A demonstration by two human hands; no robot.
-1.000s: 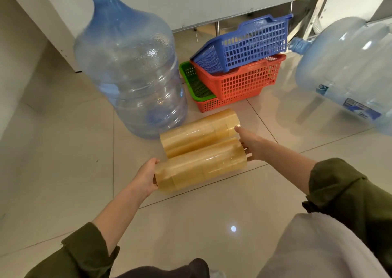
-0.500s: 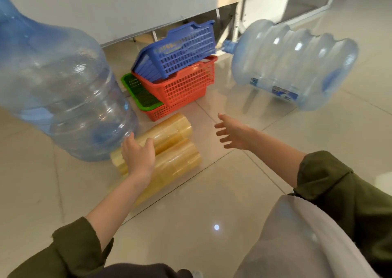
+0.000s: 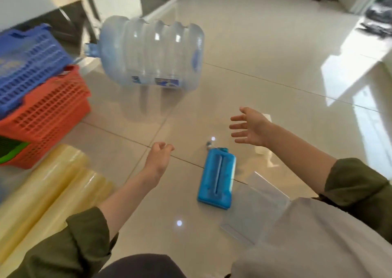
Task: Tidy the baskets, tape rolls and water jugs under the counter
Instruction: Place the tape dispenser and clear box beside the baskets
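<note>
The left hand (image 3: 159,156), now off the tape rolls (image 3: 53,184), is loosely curled and empty, the right hand (image 3: 252,129) spread; a blue case (image 3: 217,178) lies between them, the toppled water jug (image 3: 152,54) beyond.

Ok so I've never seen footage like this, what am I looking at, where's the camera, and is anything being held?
No machine here: a person wears one wide-angle camera on their head, looking down at their own arms. The left hand has loosely curled fingers, the right hand is spread; neither has a grip on anything. On the tiled floor a large water jug lies on its side. At the left a blue basket sits on a red basket, a green basket showing beneath, with yellowish tape rolls lying side by side in front. Nearer the person lie a flat blue plastic item and a clear plastic sheet; what those are I cannot tell.
</note>
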